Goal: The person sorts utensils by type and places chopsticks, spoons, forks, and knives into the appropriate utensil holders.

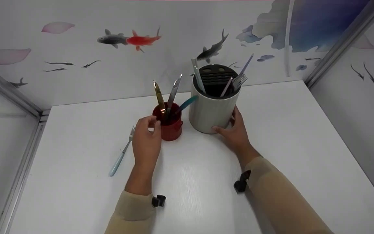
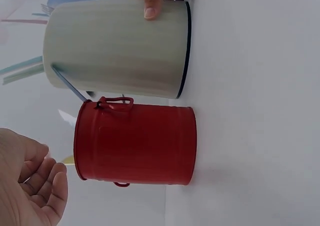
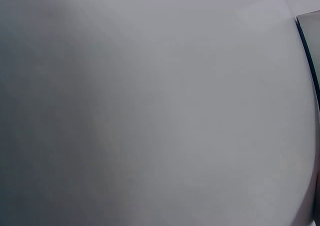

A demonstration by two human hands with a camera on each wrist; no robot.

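Note:
My left hand (image 1: 146, 143) hovers at the near left rim of a small red bucket (image 1: 171, 132), its fingers loosely bent with nothing between them. Out of the bucket rise a gold knife (image 1: 158, 93), a silver knife (image 1: 174, 89) and a teal handle (image 1: 187, 103). Just to the right stands a cream utensil holder (image 1: 209, 113) with a black slotted insert. My right hand (image 1: 237, 135) grips its lower right side, thumb in front and fingers partly hidden behind. In the left wrist view, the right thumb (image 2: 151, 8) lies against the holder near its base.
On the white table (image 1: 187, 195), left of my left hand, lies a fork (image 1: 118, 162) with a light blue handle. The cream holder carries a fork (image 1: 240, 81), a purple handle (image 1: 247, 63) and pale sticks (image 1: 198, 76). A painted wall (image 1: 180, 19) stands close behind.

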